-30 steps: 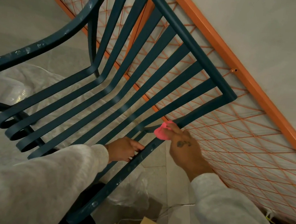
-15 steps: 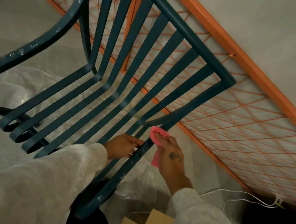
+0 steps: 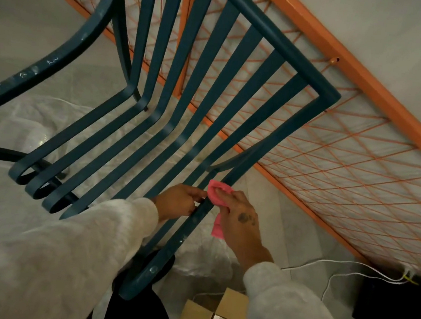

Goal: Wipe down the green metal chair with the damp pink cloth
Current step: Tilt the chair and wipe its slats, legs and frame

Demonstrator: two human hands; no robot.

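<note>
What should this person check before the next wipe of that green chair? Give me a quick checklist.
1. Right hand grips the pink cloth: ok.
2. Cloth lies against the side rail of the chair: ok.
3. Left hand holds the chair beside the cloth, steadying it: ok.
4. Rail below the cloth clean: not ok, pale specks show.
5. Armrest clean: not ok, white marks.
6. Cloth damp: cannot tell.

The green chair (image 3: 209, 102) was cut off by the top and left edges. The right hand (image 3: 239, 218) covered the middle of the pink cloth (image 3: 218, 189). The underside of the left hand (image 3: 177, 201) was hidden, its grip unclear. The bottom edge cut the cardboard box (image 3: 196, 317).
</note>
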